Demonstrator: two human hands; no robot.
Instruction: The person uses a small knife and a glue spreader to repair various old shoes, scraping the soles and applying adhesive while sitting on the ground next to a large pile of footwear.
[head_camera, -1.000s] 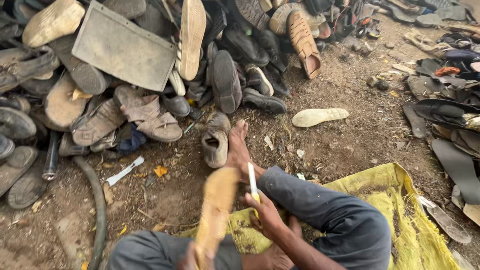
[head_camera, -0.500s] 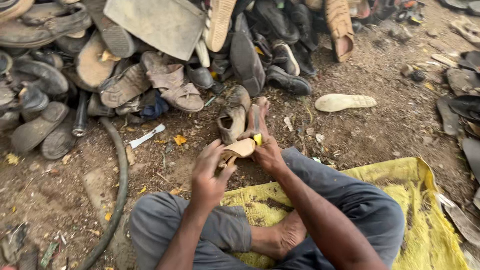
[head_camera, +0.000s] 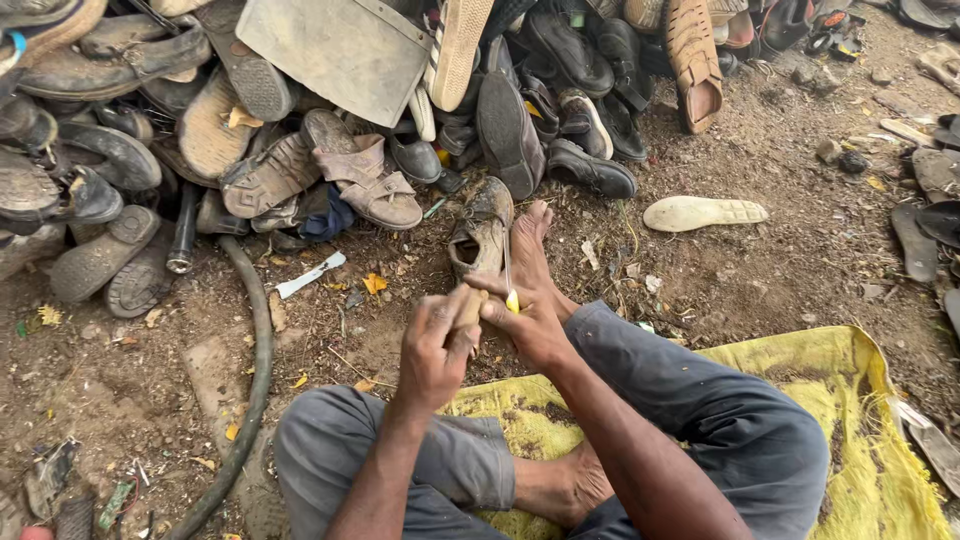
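Left hand (head_camera: 435, 345) is curled tight around a tan shoe sole (head_camera: 466, 308), gripping it from the near end, while the right hand (head_camera: 525, 320) is closed on a small knife with a yellow handle (head_camera: 512, 300), blade pointing up and away (it's thin, hard to see against the shoe behind it). Both hands meet just in front of the person's bare foot (head_camera: 532, 250), which rests beside a worn brown shoe (head_camera: 480, 235) on the dirt. The sole sits between the two hands, low over the ground.

Not much room ahead: the big pile of old shoes (head_camera: 300, 130) starts right past the toes. To the left a black hose (head_camera: 255, 370) curves by the knee. Right side is more open dirt, with a pale loose insole (head_camera: 705, 212) lying well apart. The yellow cloth (head_camera: 850, 400) edge runs under the legs.
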